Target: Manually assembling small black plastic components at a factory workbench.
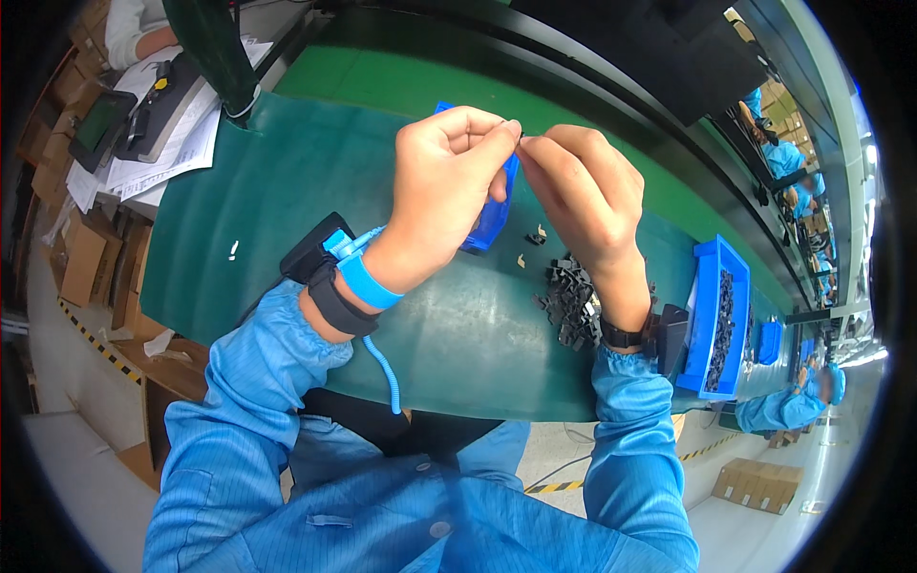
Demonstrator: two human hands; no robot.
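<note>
My left hand and my right hand meet fingertip to fingertip above the far part of the green table mat. Both are closed in a pinch. Between the fingertips a tiny dark piece shows, too small to name. Behind my left hand stands a blue bin, partly hidden by it. A heap of small black plastic parts lies on the mat beside my right wrist. Just left of the heap are a loose dark part and a small pale piece.
To the right, a blue tray holds many black parts, with a smaller blue bin beyond. Papers and a dark device lie at the far left near a green post. Other people in blue work at the far right.
</note>
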